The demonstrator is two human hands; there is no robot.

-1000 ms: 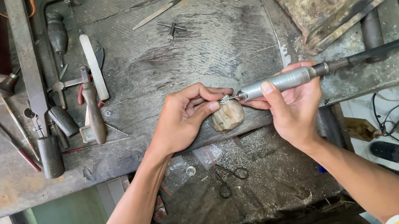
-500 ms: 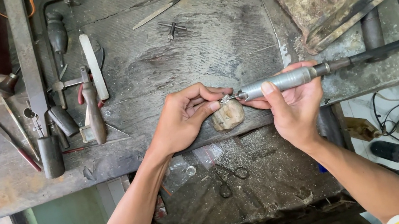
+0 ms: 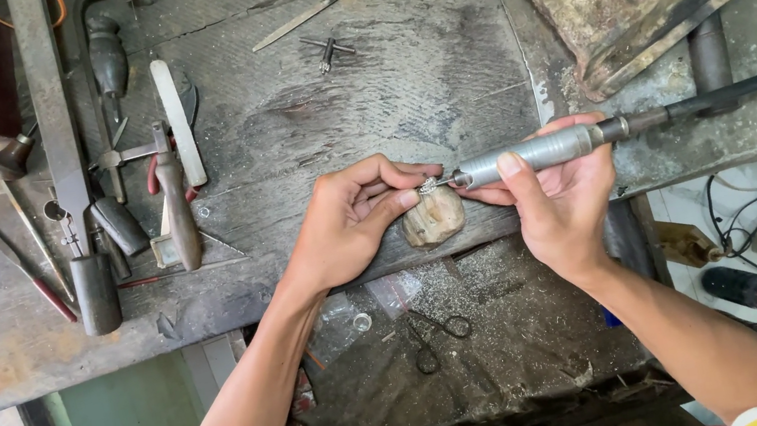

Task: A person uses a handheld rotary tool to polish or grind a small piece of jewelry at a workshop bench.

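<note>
Head view: I see my left hand (image 3: 355, 222) pinching a small silver ring (image 3: 428, 185) at the table (image 3: 437, 72) edge, over a pale wooden peg (image 3: 433, 217); my right hand (image 3: 559, 200) grips a metal rotary tool (image 3: 536, 153) (tip touching the ring), pliers (image 3: 179, 209) well apart

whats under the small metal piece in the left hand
A pale wooden peg sits right below the metal piece held by the left hand. Fingers cover any contact between them.

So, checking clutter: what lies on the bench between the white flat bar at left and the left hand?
In the head view, only bare scuffed bench surface lies between the white flat bar and the left hand.
</note>
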